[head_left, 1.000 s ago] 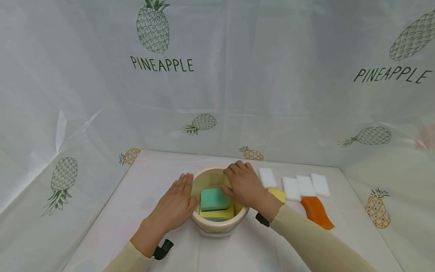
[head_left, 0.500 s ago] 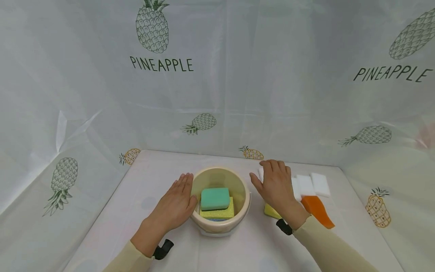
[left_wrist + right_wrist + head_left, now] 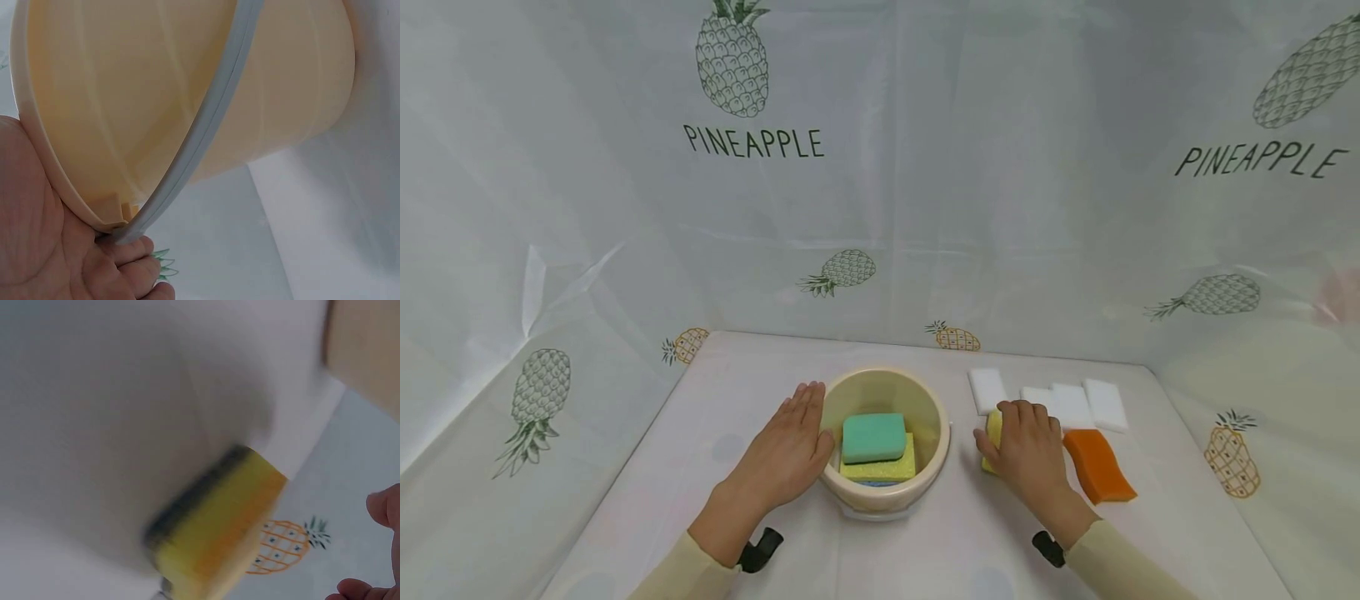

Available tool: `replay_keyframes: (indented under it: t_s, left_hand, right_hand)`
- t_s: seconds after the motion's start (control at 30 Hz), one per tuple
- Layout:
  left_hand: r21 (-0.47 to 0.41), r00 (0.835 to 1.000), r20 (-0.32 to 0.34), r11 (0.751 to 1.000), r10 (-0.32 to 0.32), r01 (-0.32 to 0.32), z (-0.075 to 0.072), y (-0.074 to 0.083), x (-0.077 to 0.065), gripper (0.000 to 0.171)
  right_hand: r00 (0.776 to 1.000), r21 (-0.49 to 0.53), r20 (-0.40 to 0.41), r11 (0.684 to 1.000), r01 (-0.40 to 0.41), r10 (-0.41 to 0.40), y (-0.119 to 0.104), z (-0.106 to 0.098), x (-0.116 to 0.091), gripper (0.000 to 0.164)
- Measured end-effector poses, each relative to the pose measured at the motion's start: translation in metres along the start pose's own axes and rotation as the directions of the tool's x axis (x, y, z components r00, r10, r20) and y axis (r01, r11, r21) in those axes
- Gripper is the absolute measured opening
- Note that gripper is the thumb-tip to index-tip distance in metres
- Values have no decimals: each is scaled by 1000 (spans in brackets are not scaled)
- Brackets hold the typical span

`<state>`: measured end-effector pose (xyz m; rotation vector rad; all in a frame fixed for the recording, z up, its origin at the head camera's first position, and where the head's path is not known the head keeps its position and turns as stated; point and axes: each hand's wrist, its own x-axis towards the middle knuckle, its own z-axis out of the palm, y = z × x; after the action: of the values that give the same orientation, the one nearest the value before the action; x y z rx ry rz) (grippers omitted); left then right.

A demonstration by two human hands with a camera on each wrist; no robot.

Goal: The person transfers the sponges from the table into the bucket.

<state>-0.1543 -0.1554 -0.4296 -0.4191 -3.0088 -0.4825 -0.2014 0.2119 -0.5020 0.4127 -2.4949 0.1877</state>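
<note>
Okay, green foam sponge (image 3: 874, 437) already in round cream plastic bucket (image 3: 887, 500), left hand (image 3: 786, 450) straight-fingered against it; right hand (image 3: 1030, 446), thumb wide, hovers by yellow, dark-backed sponge (image 3: 215, 522); orange wavy sponge (image 3: 1097, 467), white pads (image 3: 1105, 404) still outside, right.

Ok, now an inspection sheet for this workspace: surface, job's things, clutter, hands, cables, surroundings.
Surface: table, pale, faintly spotted
Job's things: bucket upright, holding a green sponge on a yellow one; loose yellow sponge to the bucket's right
Clutter: four white pads and an orange sponge, right of the bucket
Hands: left hand against the bucket's rim; right hand over the loose yellow sponge, apparently not gripping it
Cables: nothing seen
Surroundings: pineapple-print sheet behind and at both sides
</note>
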Motion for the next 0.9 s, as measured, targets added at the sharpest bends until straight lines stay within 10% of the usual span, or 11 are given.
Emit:
replay_keyframes:
  t_s: [0.9]
  left_hand:
    - [-26, 1000, -15, 1000, -2, 2, -1, 0, -1, 67]
  right_hand:
    - [965, -38, 242, 995, -90, 96, 25, 3, -42, 53]
